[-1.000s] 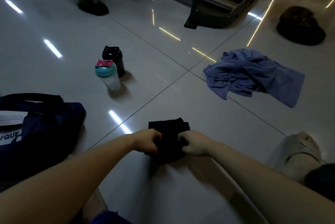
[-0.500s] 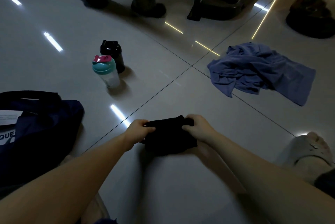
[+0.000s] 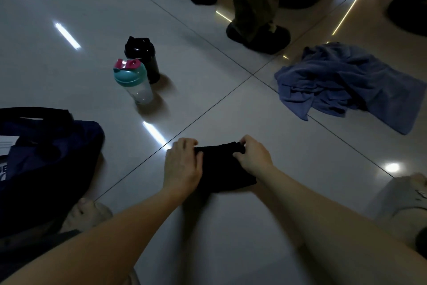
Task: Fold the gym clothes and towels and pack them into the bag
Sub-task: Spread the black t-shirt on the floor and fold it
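- Head view: the left hand [image 3: 182,167] lies palm-down over the left edge of a folded black garment [image 3: 223,170], fingers curled down at its far corner and gripping it.
- The right hand [image 3: 254,157] pinches the garment's far right corner between curled fingers and thumb. Both bare forearms reach in from 6 o'clock.
- The garment rests flat on the glossy tiled floor [image 3: 231,104], a compact dark shape between the two hands.
- At 9 o'clock of the garment, well apart, a navy bag [image 3: 50,157] sits on the floor. White lettering is partly visible at its left side.
- At 11 o'clock, a clear shaker bottle [image 3: 134,84] with a teal lid stands upright, with a black bottle [image 3: 144,58] just behind it.
- At 2 o'clock, a crumpled blue towel [image 3: 342,84] lies unfolded on the tiles.
- At 12 o'clock, a bystander's legs [image 3: 254,7] in dark shoes stand near the towel.
- A sandalled foot [image 3: 402,201] shows at 4 o'clock.
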The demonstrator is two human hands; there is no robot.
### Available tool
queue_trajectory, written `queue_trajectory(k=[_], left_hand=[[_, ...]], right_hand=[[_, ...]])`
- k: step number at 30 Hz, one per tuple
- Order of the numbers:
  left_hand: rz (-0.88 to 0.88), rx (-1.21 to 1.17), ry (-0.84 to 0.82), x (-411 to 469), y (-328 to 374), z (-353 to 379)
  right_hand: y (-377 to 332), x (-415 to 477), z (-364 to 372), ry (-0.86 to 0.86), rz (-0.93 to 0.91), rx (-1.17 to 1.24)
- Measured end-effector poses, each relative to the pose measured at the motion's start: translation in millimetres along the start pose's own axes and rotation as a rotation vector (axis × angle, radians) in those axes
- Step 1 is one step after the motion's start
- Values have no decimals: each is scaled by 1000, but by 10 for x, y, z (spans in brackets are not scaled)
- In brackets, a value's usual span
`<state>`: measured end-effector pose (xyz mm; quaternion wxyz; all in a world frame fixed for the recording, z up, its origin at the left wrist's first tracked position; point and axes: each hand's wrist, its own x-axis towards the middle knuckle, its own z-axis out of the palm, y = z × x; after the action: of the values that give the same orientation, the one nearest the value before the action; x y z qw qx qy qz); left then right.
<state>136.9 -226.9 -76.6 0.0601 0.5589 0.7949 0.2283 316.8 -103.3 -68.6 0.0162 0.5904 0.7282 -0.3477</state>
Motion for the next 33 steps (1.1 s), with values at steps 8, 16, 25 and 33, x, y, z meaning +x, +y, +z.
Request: queue_trajectory(k=[8, 16, 25, 33], left_hand=[[254, 284, -463, -109, -97, 442], [232, 288, -475, -110, -122, 495], [267, 387, -610, -47, -91, 301], [37, 235, -592, 49, 326, 124]], right_hand=[[108, -68, 39, 235, -207, -440], [452, -264, 362, -7, -583, -609], [420, -171, 277, -108, -419, -641], [446, -365, 210, -167, -442, -673]])
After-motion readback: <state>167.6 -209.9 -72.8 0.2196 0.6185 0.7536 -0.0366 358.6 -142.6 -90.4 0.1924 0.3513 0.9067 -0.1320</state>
